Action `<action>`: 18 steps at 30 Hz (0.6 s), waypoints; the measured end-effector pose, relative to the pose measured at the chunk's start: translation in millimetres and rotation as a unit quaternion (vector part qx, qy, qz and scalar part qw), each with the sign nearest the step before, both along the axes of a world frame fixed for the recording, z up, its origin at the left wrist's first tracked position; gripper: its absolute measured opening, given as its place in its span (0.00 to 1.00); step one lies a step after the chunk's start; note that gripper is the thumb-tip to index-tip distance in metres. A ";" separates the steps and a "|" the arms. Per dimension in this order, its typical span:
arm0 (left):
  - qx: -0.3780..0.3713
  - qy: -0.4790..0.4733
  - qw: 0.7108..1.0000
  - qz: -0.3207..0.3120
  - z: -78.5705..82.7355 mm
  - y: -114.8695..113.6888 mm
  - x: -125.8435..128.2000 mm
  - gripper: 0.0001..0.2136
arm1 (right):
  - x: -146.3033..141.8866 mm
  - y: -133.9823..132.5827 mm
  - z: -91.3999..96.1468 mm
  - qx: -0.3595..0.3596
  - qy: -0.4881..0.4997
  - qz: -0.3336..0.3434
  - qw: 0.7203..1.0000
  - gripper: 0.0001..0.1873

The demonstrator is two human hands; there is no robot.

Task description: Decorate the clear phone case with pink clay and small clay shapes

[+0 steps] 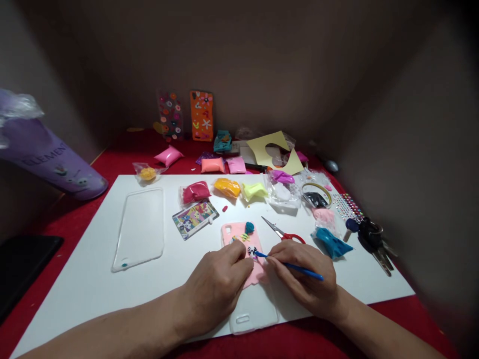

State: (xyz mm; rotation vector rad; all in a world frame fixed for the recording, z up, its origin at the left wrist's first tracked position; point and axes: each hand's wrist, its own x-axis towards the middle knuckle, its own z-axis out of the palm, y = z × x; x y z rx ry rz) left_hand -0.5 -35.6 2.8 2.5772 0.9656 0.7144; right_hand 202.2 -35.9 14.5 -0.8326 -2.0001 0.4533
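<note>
A clear phone case (pixel 256 319) lies on the white board, its upper part covered in pink clay (pixel 258 274). On the clay sit a teal ball (pixel 249 228), yellow pieces and a small white figure with black marks (pixel 252 251). My left hand (pixel 220 279) is closed over the case's left side, steadying it; its fingertips are partly hidden. In my right hand (pixel 305 274) a slim blue modelling tool (pixel 299 268) is held like a pen, with its tip at the white figure. Red-handled scissors (pixel 280 233) lie just beyond my right hand.
Packets of coloured clay, such as red (pixel 196 192), orange (pixel 227 187) and teal (pixel 332 243), line the board's far and right sides. A second clear case (pixel 139 229) and a picture card (pixel 195 219) lie left. Keys (pixel 374 239) are right; a purple tumbler (pixel 56 149) stands left.
</note>
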 end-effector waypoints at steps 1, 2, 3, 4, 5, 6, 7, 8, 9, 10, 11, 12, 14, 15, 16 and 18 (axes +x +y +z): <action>0.001 0.000 1.000 0.000 0.0 -0.2 0.0 0.10 | -0.1 -0.1 0.1 0.001 0.000 0.000 1.000 0.08; 0.002 0.001 1.000 0.001 -0.1 -0.3 -0.2 0.11 | -0.3 -0.1 0.0 0.001 -0.001 0.000 1.000 0.08; 0.002 0.000 1.000 0.001 -0.2 -0.4 -0.4 0.11 | -0.3 -0.1 -0.5 -0.001 -0.002 0.001 1.000 0.08; 0.003 -0.001 1.000 0.002 -0.3 -0.5 -0.6 0.11 | -0.4 0.1 -1.2 -0.003 -0.003 0.001 1.000 0.08; 0.002 -0.002 1.000 0.002 -0.3 -0.4 -0.8 0.11 | -0.4 0.3 -1.9 -0.002 -0.003 0.002 1.000 0.08; 0.002 -0.003 1.000 0.001 -0.3 -0.3 -1.0 0.11 | -0.4 0.5 -2.4 -0.002 -0.003 0.002 1.000 0.08; 0.001 -0.004 1.000 0.000 -0.2 -0.2 -1.1 0.11 | -0.4 0.6 -2.7 0.000 -0.002 0.001 1.000 0.08; 0.000 -0.004 1.000 0.000 -0.2 0.0 -1.1 0.11 | -0.4 0.7 -2.5 0.004 -0.001 0.000 1.000 0.08; -0.001 -0.003 1.000 -0.001 -0.1 0.1 -1.1 0.10 | -0.5 0.7 -1.9 0.006 -0.001 -0.003 1.000 0.08; -0.003 -0.001 1.000 -0.001 0.0 0.2 -1.1 0.10 | -0.6 0.6 -0.9 0.009 -0.002 -0.005 1.000 0.08; -0.004 0.000 1.000 -0.001 0.1 0.2 -1.0 0.10 | -0.7 0.4 0.3 0.011 -0.002 -0.009 1.000 0.08; -0.006 0.002 1.000 0.000 0.1 0.1 -0.9 0.10 | -0.8 0.2 1.5 0.014 -0.001 -0.013 1.000 0.08; -0.007 0.003 1.000 -0.001 -0.1 0.0 -0.7 0.10 | -0.9 -0.1 3.7 0.020 -0.002 -0.023 1.000 0.08; -0.007 0.004 1.000 -0.002 -0.3 0.1 -0.6 0.10 | -0.8 -0.1 4.3 0.021 -0.004 -0.027 0.999 0.07; -0.005 0.004 1.000 -0.002 -0.6 0.2 -0.5 0.10 | -0.7 -0.1 4.5 0.021 -0.007 -0.029 0.999 0.07; -0.002 0.004 1.000 -0.002 -1.3 0.4 -0.4 0.10 | -0.5 0.2 4.2 0.018 -0.016 -0.031 0.999 0.07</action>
